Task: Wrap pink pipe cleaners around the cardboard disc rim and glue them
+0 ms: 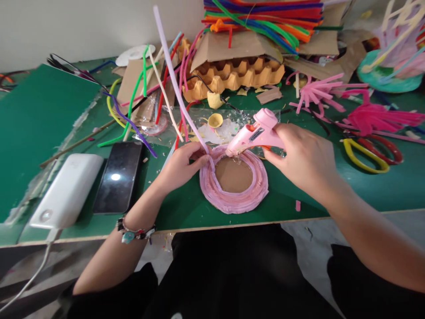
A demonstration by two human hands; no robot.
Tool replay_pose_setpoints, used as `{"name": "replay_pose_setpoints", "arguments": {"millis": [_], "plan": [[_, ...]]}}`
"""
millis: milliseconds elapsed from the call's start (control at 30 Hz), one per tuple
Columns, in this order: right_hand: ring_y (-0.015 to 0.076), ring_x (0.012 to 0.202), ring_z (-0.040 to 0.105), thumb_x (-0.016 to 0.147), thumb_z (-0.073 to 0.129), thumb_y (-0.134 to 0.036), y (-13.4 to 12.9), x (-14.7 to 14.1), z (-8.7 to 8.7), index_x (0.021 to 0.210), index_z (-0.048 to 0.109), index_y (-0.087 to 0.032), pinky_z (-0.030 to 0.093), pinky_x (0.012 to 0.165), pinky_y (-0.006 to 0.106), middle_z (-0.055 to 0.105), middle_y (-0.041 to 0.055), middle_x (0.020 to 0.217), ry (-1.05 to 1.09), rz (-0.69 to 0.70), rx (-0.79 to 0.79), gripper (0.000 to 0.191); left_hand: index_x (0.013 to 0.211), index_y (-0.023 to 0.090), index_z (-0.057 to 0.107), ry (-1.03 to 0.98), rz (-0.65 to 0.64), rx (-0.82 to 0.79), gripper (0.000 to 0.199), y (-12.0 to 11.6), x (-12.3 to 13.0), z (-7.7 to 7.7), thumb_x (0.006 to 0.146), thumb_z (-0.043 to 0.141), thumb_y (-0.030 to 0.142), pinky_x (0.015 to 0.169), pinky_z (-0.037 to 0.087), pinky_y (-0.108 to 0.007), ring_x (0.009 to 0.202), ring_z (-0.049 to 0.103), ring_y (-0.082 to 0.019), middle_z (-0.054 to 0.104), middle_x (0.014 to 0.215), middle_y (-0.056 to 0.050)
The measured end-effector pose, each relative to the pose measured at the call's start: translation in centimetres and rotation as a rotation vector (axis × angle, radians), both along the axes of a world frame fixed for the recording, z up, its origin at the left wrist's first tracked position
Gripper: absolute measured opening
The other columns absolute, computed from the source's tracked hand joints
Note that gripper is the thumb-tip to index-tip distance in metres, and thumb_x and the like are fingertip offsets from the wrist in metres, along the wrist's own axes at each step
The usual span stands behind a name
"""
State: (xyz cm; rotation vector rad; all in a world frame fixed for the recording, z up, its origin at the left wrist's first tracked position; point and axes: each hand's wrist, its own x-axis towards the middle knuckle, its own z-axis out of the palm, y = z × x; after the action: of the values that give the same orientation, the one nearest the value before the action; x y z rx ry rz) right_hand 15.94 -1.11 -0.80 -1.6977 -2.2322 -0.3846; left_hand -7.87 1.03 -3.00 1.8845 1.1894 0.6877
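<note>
A cardboard disc [233, 174] lies near the table's front edge, ringed by coiled pink and lilac pipe cleaners [232, 204]. My left hand [184, 164] pinches a lilac pipe cleaner [173, 75] at the ring's upper left; its long free end rises up and away to the left. In my right hand [303, 155] is a pink hot glue gun [250, 135], gripped by its handle. Its nozzle points down and left at the ring's upper edge, close to the coil; whether it touches I cannot tell.
A phone [118, 177] and white power bank [68, 190] with a cable lie left. Scissors [365, 155] and pink pipe-cleaner bunches [368, 115] are at right. Behind stand an egg carton [232, 79], a colourful pipe-cleaner bundle [265, 20] and a small yellow cup [215, 120].
</note>
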Motion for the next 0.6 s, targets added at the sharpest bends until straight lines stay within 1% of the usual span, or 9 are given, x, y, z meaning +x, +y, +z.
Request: {"name": "replay_pose_setpoints", "arguments": {"millis": [100, 267, 500, 600], "plan": [[0.0191, 0.070, 0.057, 0.077, 0.050, -0.027, -0.1, 0.0, 0.1, 0.092, 0.055, -0.018, 0.033, 0.048, 0.027, 0.062, 0.0061, 0.077, -0.026, 0.009, 0.013, 0.018, 0.086, 0.014, 0.059, 0.002, 0.005, 0.003, 0.017, 0.0, 0.0, -0.1, 0.077, 0.049, 0.024, 0.068, 0.049, -0.024, 0.073, 0.061, -0.013, 0.065, 0.083, -0.003], [0.0191, 0.071, 0.057, 0.076, 0.050, -0.022, -0.3, -0.1, 0.4, 0.093, 0.054, -0.019, 0.031, 0.048, 0.027, 0.061, 0.0058, 0.078, -0.055, 0.024, 0.011, 0.017, 0.086, 0.014, 0.058, -0.010, 0.004, 0.010, 0.016, 0.0, 0.0, -0.1, 0.077, 0.049, 0.023, 0.068, 0.049, -0.024, 0.072, 0.061, -0.013, 0.064, 0.082, -0.003], [0.0194, 0.070, 0.057, 0.077, 0.049, -0.020, -0.3, 0.0, 0.9, 0.097, 0.055, -0.020, 0.031, 0.048, 0.028, 0.062, 0.0053, 0.078, -0.065, 0.009, -0.008, 0.021, 0.086, 0.013, 0.058, -0.016, -0.005, -0.006, 0.016, -0.1, 0.0, -0.1, 0.078, 0.048, 0.023, 0.068, 0.049, -0.023, 0.073, 0.061, -0.012, 0.065, 0.082, -0.003], [0.0191, 0.070, 0.057, 0.078, 0.049, -0.020, -0.4, 0.2, 1.3, 0.097, 0.056, -0.018, 0.032, 0.047, 0.028, 0.062, 0.0055, 0.078, -0.089, 0.011, -0.003, 0.021, 0.087, 0.012, 0.058, 0.008, -0.010, -0.009, 0.019, -0.1, 0.0, 0.1, 0.078, 0.048, 0.026, 0.068, 0.048, -0.023, 0.074, 0.060, -0.013, 0.063, 0.082, -0.004]]}}
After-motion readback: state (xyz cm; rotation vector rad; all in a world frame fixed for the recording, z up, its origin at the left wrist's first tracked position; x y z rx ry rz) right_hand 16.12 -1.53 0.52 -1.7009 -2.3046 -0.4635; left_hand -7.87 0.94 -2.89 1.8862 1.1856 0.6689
